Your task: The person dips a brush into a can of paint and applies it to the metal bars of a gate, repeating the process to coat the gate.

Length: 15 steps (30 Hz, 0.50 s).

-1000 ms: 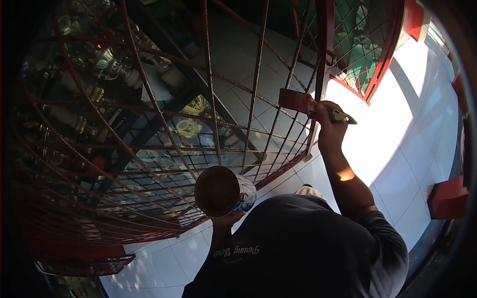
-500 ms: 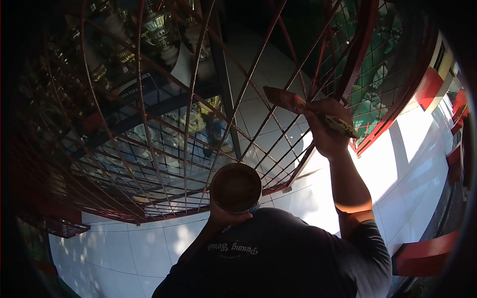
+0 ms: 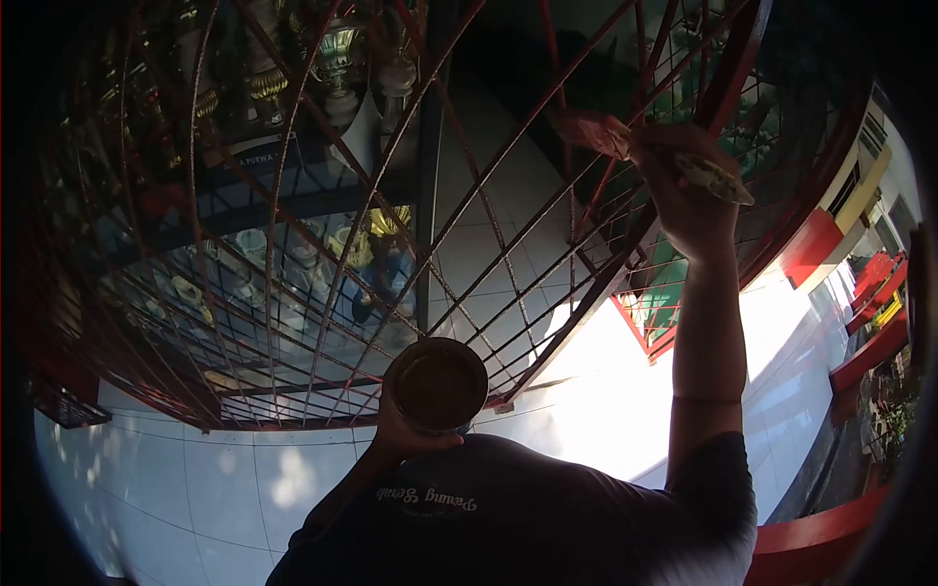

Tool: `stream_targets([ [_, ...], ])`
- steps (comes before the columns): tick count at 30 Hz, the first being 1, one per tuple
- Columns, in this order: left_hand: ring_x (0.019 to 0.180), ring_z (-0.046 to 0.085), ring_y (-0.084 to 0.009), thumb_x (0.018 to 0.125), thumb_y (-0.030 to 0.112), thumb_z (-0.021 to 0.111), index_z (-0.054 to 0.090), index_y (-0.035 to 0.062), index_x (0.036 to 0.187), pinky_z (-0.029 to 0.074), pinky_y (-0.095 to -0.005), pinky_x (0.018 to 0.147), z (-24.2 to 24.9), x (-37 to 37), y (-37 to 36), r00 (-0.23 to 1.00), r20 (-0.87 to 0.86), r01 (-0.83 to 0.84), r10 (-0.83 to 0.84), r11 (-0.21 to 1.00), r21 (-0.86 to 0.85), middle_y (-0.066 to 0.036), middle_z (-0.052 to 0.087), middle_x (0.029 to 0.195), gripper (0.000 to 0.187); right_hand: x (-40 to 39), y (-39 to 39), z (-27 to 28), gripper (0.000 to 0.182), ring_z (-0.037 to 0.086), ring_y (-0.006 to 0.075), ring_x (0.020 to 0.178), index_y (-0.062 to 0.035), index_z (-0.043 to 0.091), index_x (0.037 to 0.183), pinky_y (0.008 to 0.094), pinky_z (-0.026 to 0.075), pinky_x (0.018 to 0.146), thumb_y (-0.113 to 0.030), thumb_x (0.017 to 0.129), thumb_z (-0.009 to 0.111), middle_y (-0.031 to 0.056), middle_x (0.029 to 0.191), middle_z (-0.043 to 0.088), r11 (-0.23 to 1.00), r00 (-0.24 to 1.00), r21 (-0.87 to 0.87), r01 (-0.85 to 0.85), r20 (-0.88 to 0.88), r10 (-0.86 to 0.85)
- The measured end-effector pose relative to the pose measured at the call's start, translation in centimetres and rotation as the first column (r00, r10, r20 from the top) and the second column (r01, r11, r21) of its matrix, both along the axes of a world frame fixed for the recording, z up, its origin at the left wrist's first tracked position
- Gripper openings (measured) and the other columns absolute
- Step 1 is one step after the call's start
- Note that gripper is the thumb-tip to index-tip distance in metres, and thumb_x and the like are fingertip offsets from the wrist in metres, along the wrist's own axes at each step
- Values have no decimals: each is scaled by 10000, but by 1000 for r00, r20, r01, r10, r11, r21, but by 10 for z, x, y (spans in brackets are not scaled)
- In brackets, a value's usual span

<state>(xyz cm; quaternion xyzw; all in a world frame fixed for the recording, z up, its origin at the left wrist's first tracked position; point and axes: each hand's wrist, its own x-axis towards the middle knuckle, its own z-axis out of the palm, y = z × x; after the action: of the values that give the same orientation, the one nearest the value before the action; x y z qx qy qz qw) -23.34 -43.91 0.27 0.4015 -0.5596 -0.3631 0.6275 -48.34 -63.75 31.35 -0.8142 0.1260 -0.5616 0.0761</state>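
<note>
Paintbrush (image 3: 594, 133) has gone farther out along the grille (image 3: 481, 184), right hand (image 3: 688, 200) closed around its handle (image 3: 718, 181). Left hand (image 3: 408, 437) still keeps a curled grip on the can (image 3: 435, 385).

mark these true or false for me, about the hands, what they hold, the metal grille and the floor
1. The right hand holds a paintbrush. True.
2. The left hand holds a bottle by its neck. False: it holds an open can.
3. The paintbrush is dipped in the open can. False: it is held up, apart from the open can.
4. The metal grille has bars that cross one another. True.
5. The floor outside the metal grille is wooden planks. False: it is pale tiles.
6. The dark shirt bears light lettering. True.
</note>
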Motion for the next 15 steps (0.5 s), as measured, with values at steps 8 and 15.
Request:
stream_targets([
  [8, 1337, 483, -294, 466, 263, 1020, 246, 53, 1496, 415, -456, 1115, 1, -7, -1, 1000, -17, -10, 11, 999, 43, -167, 459, 1425, 1305, 19, -28, -3, 180, 721, 156, 861, -64, 743, 991, 277, 581, 735, 23, 833, 750, 72, 930, 742, 987, 993, -116, 109, 57, -103],
  [15, 1360, 462, -306, 457, 271, 1021, 257, 49, 1500, 402, -463, 1126, -1, -8, -6, 991, -136, 2, 7, 997, 72, -168, 447, 1443, 1311, 33, 0, -32, 225, 713, 171, 729, -65, 726, 936, 289, 556, 576, 68, 764, 782, 77, 864, 715, 773, 890, -634, -2, -353, -287],
])
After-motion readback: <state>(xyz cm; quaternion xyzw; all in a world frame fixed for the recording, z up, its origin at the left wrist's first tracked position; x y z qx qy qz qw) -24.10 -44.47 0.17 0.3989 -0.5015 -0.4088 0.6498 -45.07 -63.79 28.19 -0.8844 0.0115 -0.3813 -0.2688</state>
